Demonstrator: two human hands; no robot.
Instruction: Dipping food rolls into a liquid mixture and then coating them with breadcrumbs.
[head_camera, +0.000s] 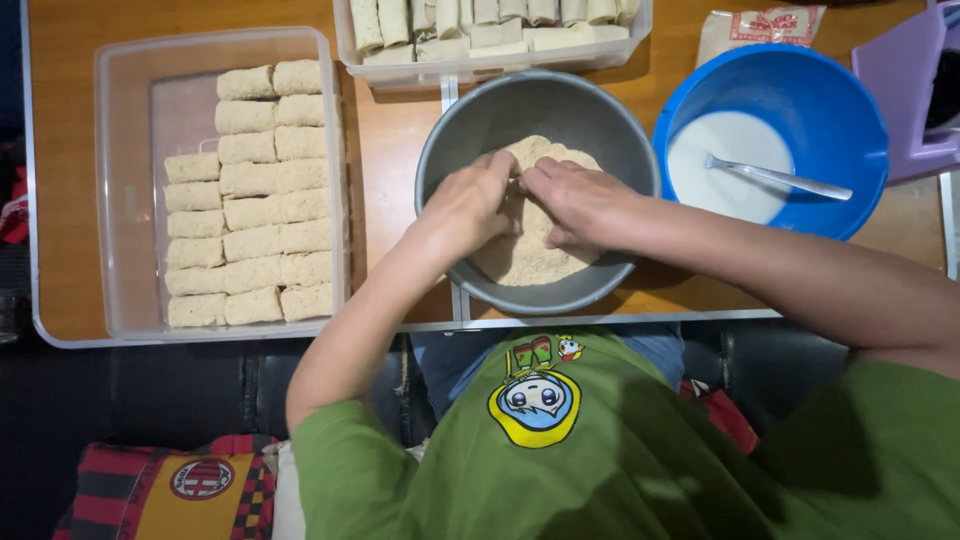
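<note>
Fingertips buried in crumbs (525, 255), contents unclear; left hand (468, 205) and right hand (578, 203) pressed together inside grey bowl (440, 150) near table's (390, 140) front edge.

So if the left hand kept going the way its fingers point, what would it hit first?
The right hand, which it already seems to touch over the crumbs. The left hand points right and slightly away; beyond lies the grey bowl's far wall.

both hands, left hand (468, 205) and right hand (578, 203), press into breadcrumbs (520, 255) in a grey bowl (537, 105) at the table's (390, 150) near edge, fingertips touching.
</note>
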